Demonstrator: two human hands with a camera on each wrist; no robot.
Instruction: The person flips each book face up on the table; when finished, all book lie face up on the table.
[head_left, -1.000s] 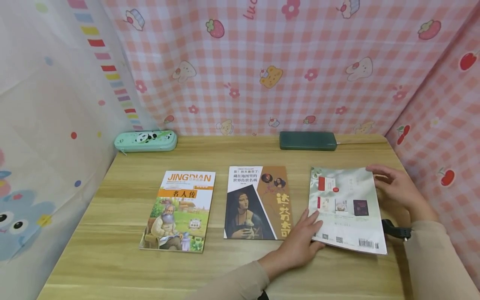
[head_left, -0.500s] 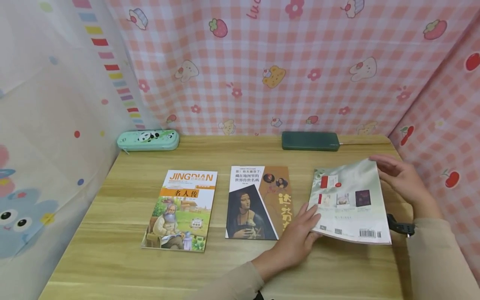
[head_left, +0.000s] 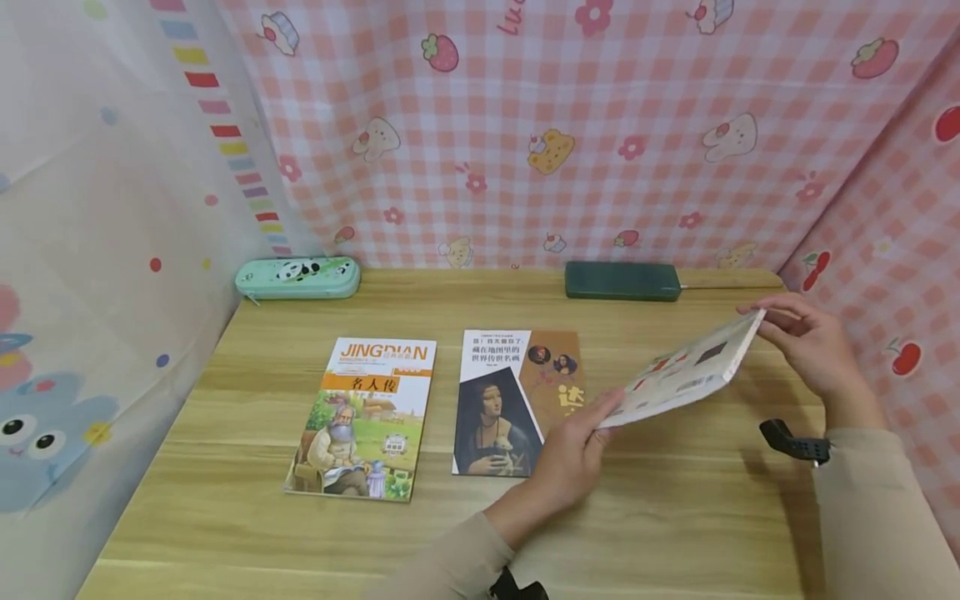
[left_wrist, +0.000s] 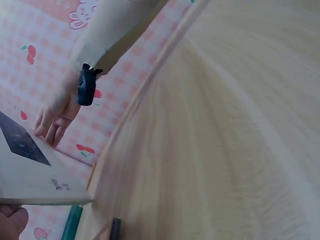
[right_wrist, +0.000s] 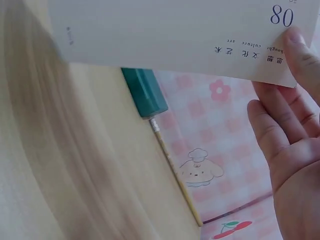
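Note:
A thin pale magazine (head_left: 682, 375) is raised over the right side of the table, tilted with its right side higher. Small red and dark pictures and a barcode show on its upward face. My left hand (head_left: 567, 457) grips its near left corner, thumb on top. At the far right corner my right hand (head_left: 810, 346) pinches the edge. The right wrist view shows the magazine's other cover (right_wrist: 165, 40), with a large "08" near my thumb. Left of my hands lies a book with a portrait of a woman (head_left: 491, 417), its lower right part hidden behind my left hand.
Further left lies a book with an old man on its cover (head_left: 363, 425). At the table's back edge are a mint panda pencil case (head_left: 297, 279) and a dark green case (head_left: 622, 282), with a thin wooden stick (head_left: 727, 282) beside it. Patterned cloth hangs behind the table.
The magazine has come up from lying nearly flat to steeply tilted off the table, its right side raised. My left hand has gone from resting at its edge to gripping the corner.

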